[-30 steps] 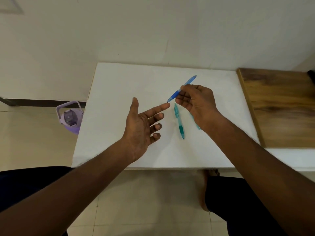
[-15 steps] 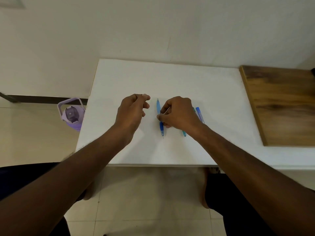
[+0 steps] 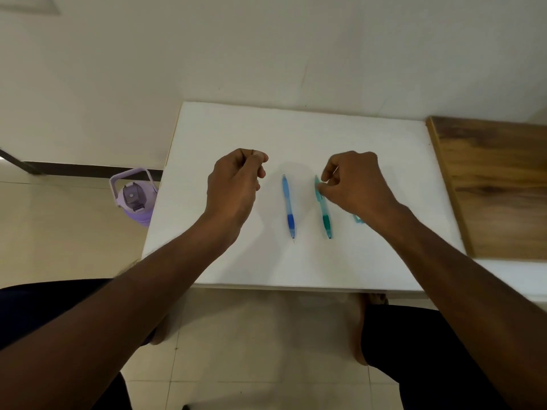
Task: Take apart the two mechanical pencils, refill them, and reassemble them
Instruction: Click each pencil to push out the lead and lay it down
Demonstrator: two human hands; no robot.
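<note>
while blue pencil lies, right hand pinches teal pencil.

Two bare hands hover over a white table. The left hand is loosely curled, holding nothing visible. Just to its right lies a blue mechanical pencil, tip toward the person. The right hand pinches the upper end of a teal mechanical pencil lying beside the blue one. A small teal piece peeks out beneath the right wrist.
</note>
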